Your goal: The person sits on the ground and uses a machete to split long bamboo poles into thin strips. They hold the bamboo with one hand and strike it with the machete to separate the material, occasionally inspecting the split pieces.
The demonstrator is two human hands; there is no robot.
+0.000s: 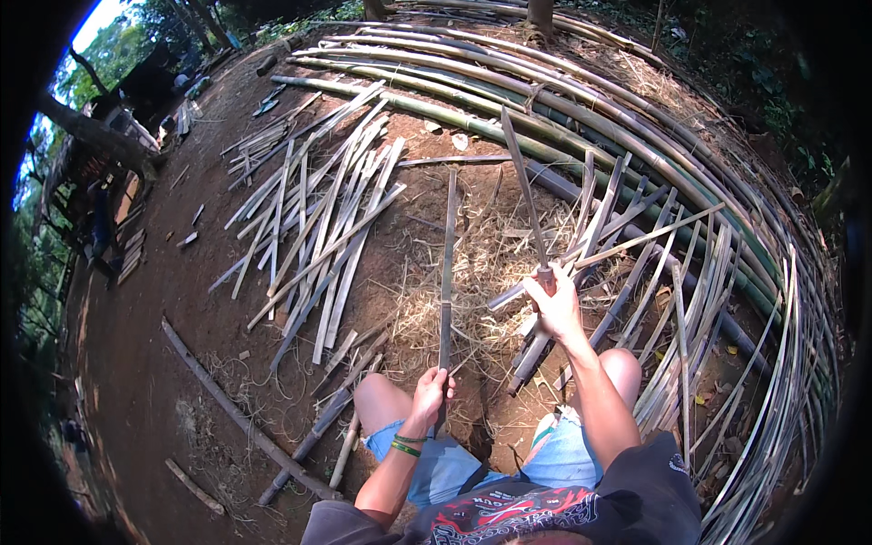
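Observation:
My left hand (431, 397), with bands on its wrist, is closed around the lower end of a bamboo strip (448, 263). The strip points away from me, its dark side showing. My right hand (557, 304) grips the brown handle of a machete (522, 177), whose long narrow blade points up and away, apart from the strip. Pale shavings (427, 304) cover the dirt beyond and between my knees. Beside my right hand lie several split bamboo pieces (604, 218).
Long bamboo poles (436, 113) curve across the far side and down the right. Pale split slats (309, 222) lie heaped at the left. Thin strips (690, 345) are bunched at my right. A dark branch (236, 409) rests on the dirt at left. Trees stand behind.

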